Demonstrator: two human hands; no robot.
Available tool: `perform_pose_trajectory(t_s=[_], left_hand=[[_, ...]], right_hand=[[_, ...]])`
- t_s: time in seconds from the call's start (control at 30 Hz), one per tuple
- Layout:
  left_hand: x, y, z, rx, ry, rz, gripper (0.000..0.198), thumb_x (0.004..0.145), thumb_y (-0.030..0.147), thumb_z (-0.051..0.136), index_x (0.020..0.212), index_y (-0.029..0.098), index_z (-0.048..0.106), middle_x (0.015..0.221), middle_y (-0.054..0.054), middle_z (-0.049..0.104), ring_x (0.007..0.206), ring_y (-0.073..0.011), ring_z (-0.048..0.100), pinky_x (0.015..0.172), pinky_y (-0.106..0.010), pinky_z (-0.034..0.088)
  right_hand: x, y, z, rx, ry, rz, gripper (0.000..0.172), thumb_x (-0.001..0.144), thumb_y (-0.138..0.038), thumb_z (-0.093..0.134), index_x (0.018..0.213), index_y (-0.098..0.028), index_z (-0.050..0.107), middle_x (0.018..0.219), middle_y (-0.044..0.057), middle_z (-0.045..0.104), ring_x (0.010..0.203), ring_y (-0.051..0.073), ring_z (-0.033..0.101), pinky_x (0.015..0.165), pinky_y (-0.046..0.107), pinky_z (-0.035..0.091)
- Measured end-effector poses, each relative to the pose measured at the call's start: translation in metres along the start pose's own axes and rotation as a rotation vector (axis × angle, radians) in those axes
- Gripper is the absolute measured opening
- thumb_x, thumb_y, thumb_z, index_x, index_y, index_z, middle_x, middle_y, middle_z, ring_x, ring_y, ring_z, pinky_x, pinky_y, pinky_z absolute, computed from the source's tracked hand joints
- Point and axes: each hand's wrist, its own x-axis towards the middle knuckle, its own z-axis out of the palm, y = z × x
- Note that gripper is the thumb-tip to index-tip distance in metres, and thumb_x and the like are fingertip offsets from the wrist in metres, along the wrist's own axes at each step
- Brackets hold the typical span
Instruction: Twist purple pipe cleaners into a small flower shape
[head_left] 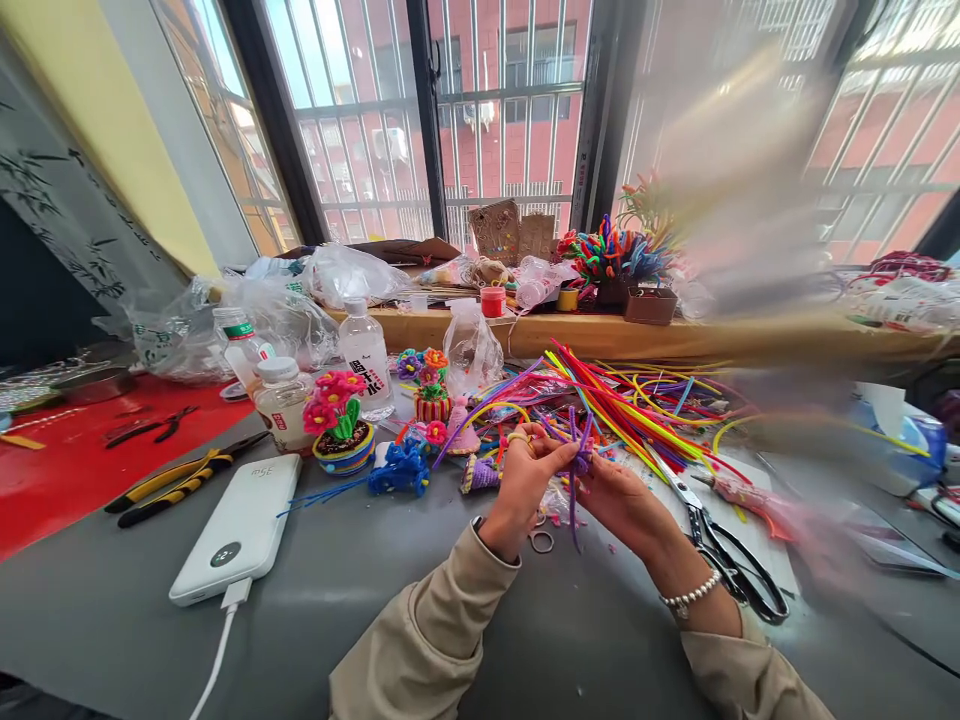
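Over the grey bench (pixel 300 640), purple stems (pixel 574 505) hang between my fingers, lifted clear of the surface. My left hand (pixel 523 478) is closed to a pinch on them, thumb against finger. My right hand (pixel 624 505) is half curled, its fingertips at the other side of the purple piece; they seem to grip it too, though the overlap hides just how. Under my hands lie the small scissors (pixel 541 541), ring handles showing. The big scissors (pixel 739 570) lie beside my right wrist. Just beyond my hands, loose coloured stems (pixel 607 400) spread in a heap. To the left stand the pink flowers (pixel 334 402) in a striped pot (pixel 345 452), with blue flowers (pixel 401 468) beside them. Farther left are a power bank (pixel 240 525) and yellow-black pliers (pixel 180 485).
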Motion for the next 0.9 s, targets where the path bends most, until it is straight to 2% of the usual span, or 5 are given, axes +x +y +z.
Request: perform_pose_trajectory(t_s=[0.13, 0.27, 0.43, 0.67, 0.9], left_hand=[[0.0024, -0.0016, -0.001, 0.022, 0.061, 0.069, 0.041, 0.055, 0.016, 0.069, 0.078, 0.017, 0.035, 0.053, 0.008, 0.053, 0.052, -0.0061, 0.053, 0.057, -0.019, 0.041], [0.0046, -0.002, -0.0018, 0.033, 0.135, 0.107, 0.039, 0.057, 0.014, 0.067, 0.079, 0.018, 0.035, 0.053, 0.009, 0.052, 0.051, -0.0056, 0.053, 0.056, -0.018, 0.041], [0.0043, -0.0029, -0.0014, 0.041, 0.121, 0.089, 0.043, 0.057, 0.014, 0.068, 0.083, 0.018, 0.034, 0.055, 0.007, 0.054, 0.053, -0.0069, 0.054, 0.058, -0.021, 0.044], [0.0043, -0.0037, -0.0028, -0.009, 0.055, -0.021, 0.048, 0.056, 0.01, 0.069, 0.089, 0.017, 0.035, 0.06, 0.004, 0.058, 0.058, -0.0108, 0.059, 0.063, -0.027, 0.047], [0.003, -0.0007, -0.0012, -0.056, 0.113, -0.068, 0.047, 0.054, 0.009, 0.07, 0.085, 0.016, 0.036, 0.062, 0.0, 0.062, 0.058, -0.0122, 0.061, 0.064, -0.027, 0.049]], right_hand=[[-0.0012, -0.0022, 0.005, -0.011, 0.119, -0.018, 0.014, 0.063, -0.034, 0.066, 0.07, -0.023, 0.066, 0.08, 0.002, 0.06, 0.074, 0.014, 0.048, 0.065, 0.027, 0.039], [-0.0046, -0.0075, 0.0073, -0.172, 0.268, -0.051, 0.018, 0.064, -0.039, 0.064, 0.068, -0.022, 0.066, 0.077, 0.001, 0.057, 0.072, 0.014, 0.047, 0.062, 0.025, 0.037], [-0.0065, -0.0071, 0.0107, -0.366, 0.221, -0.134, 0.014, 0.062, -0.035, 0.066, 0.068, -0.023, 0.065, 0.074, -0.001, 0.054, 0.071, 0.013, 0.045, 0.062, 0.025, 0.035], [-0.0024, -0.006, 0.0086, -0.43, 0.295, -0.199, 0.016, 0.062, -0.038, 0.064, 0.067, -0.023, 0.066, 0.086, 0.001, 0.057, 0.086, 0.017, 0.047, 0.069, 0.027, 0.036], [-0.004, -0.0036, 0.0097, -0.626, 0.371, -0.331, 0.019, 0.064, -0.04, 0.062, 0.066, -0.021, 0.065, 0.092, 0.003, 0.055, 0.095, 0.019, 0.047, 0.086, 0.032, 0.032]])
